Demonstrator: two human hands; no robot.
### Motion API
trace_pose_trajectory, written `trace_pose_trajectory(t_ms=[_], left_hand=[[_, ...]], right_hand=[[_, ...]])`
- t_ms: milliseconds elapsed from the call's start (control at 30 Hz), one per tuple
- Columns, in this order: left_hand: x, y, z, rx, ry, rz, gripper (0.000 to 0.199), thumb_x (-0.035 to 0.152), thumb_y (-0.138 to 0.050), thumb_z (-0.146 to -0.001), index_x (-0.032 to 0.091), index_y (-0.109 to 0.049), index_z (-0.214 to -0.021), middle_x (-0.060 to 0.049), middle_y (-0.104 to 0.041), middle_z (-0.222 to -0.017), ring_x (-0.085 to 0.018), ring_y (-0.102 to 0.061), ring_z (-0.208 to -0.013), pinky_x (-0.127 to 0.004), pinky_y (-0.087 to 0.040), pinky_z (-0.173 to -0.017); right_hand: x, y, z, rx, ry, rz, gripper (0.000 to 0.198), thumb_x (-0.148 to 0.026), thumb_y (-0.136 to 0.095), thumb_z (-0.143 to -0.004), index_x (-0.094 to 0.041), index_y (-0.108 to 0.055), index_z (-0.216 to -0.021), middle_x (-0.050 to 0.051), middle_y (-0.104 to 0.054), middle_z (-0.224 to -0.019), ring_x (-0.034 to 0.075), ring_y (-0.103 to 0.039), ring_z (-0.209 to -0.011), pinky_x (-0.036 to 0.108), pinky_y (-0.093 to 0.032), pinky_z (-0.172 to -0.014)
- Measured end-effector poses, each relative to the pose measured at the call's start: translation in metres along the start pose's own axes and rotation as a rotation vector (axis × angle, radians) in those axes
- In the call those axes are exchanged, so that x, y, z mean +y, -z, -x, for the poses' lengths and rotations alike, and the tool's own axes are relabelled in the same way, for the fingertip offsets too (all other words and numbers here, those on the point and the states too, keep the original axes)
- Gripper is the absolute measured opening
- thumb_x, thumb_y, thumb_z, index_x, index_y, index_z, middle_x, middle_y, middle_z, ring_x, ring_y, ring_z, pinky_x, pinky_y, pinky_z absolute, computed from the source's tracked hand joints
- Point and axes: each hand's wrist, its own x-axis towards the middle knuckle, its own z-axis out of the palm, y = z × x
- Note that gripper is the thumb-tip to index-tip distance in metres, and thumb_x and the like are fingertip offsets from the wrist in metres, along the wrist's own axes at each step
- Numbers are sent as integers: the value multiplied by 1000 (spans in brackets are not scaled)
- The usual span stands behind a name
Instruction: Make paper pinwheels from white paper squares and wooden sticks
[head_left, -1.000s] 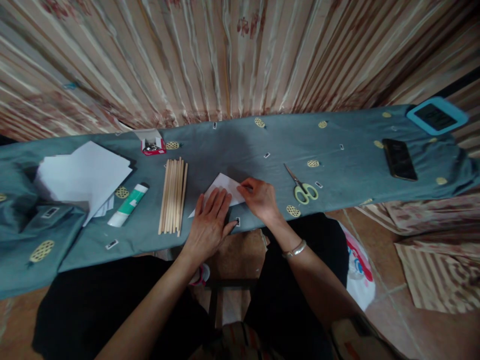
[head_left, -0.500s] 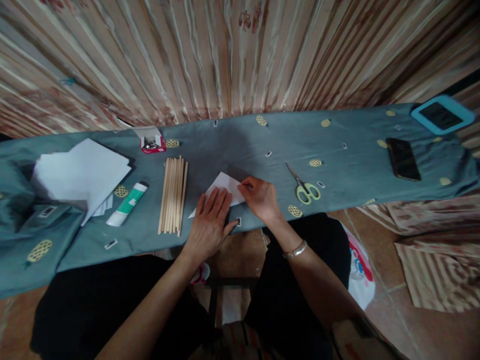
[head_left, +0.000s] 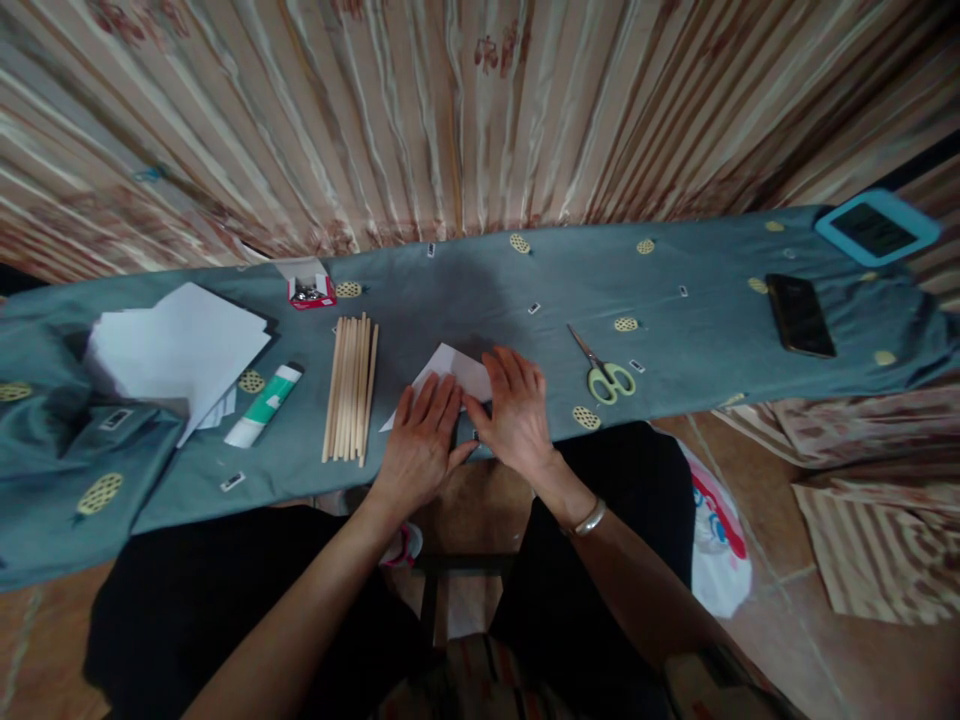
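Observation:
A white sheet of paper [head_left: 450, 362], folded to a triangle, lies on the blue-green tablecloth [head_left: 465, 300] near the front edge. My left hand [head_left: 421, 440] rests flat over its left part with the fingers stretched out. On the right part lies my right hand [head_left: 516, 408], its fingers extended over the paper's edge and its thumb reaching toward the left hand. Both hands press down on the paper, and its lower edge is hidden beneath them. Left of the hands lies a bundle of wooden sticks [head_left: 351, 390]. Scissors with green handles [head_left: 609, 380] lie to the right.
Farther left are a green and white glue stick [head_left: 262, 406] and a stack of white paper [head_left: 176, 345]. A small red box of metal pieces [head_left: 311, 292] stands behind the sticks. At the right are a phone [head_left: 801, 315] and a blue-framed display [head_left: 877, 228]. A curtain [head_left: 450, 120] hangs behind.
My right hand has gone from pinching the paper's right corner to lying with extended fingers on it. The left hand stays in place on the paper. The view has shifted slightly.

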Motion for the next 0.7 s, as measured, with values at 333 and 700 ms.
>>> trace_pose_trajectory(t_ms=[333,700], left_hand=[[-10,-1,8,6,-58,5,76,58,-44,-93,1,-41,-143,-24,-40,-151,-35,-30,-144,-53,-26,-117],[-20,9,68,63,-32,-11,70,45,-48,-95,-3,-34,-144,-30,-40,-148,-38,-33,-143,-55,-36,-112]], right_hand=[[15,-6,17,-14,-121,-1,55,-32,-47,-94,-8,-39,-143,22,-41,-151,32,-30,-145,53,-23,-115],[44,-3,17,92,-271,-145,48,-19,-47,-88,-11,-50,-135,19,-49,-143,30,-41,-137,49,-36,-111]])
